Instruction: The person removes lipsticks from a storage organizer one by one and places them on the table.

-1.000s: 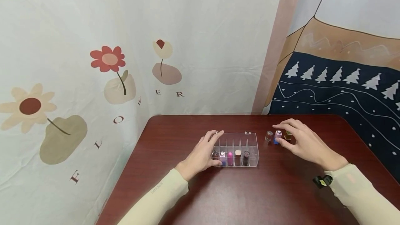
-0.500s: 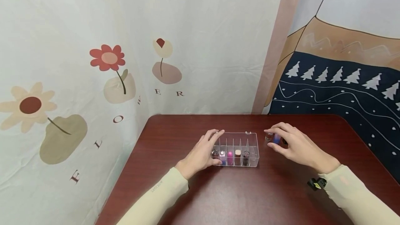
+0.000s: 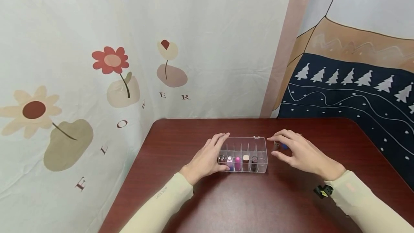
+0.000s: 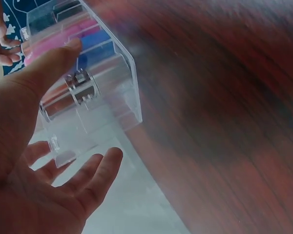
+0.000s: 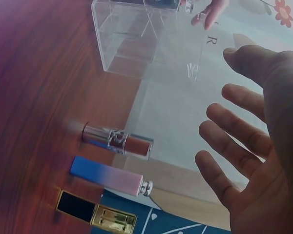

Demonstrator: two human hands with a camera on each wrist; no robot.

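A clear divided organizer box [image 3: 263, 164] stands on the table. My left hand [image 3: 205, 157] holds its left end, thumb on the front wall and fingers reaching behind. Its front row bears several upright lipstick tubes, among them a pink one [image 3: 238, 164]. My right hand [image 3: 299, 152] is right of the box, fingers spread and nothing between them. In the right wrist view, a silver-capped lipstick [image 5: 117, 139], a blue-and-pink lipstick [image 5: 107, 174] and a black-and-gold lipstick [image 5: 95, 211] stand in a row near this hand. In the head view the hand partly hides them.
The dark red wooden table [image 3: 239, 204] ends at a printed white cloth [image 3: 210, 64] behind. A navy cloth with white trees [image 3: 349, 92] hangs at the right. A black device with a yellow mark [image 3: 322, 191] sits at my right wrist.
My right hand has moved left, toward the silver-capped lipstick, and now covers more of the row of tubes. My left hand stays on the organizer box, almost still.
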